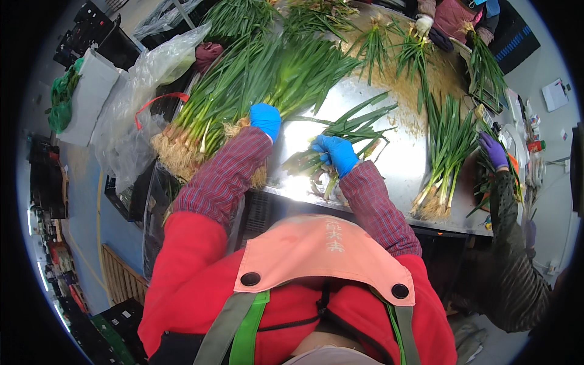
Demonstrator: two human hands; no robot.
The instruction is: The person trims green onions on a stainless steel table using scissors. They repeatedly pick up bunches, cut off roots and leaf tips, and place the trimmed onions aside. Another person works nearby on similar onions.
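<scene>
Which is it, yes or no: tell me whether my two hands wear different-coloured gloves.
No: your left hand and right hand both wear bright blue, close-fitting gloves.

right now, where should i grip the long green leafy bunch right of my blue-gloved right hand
Perhaps grip the leafy bunch by its pale stems, just above the stringy roots, from the metal table's near edge: roots point that way, leaves spread away.

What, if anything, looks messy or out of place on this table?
Brown, dirt-like residue smears the far part of the metal table, while the nearer part looks shiny. The leaves around the right hand splay untidily, unlike the neater bundle farther right.
</scene>
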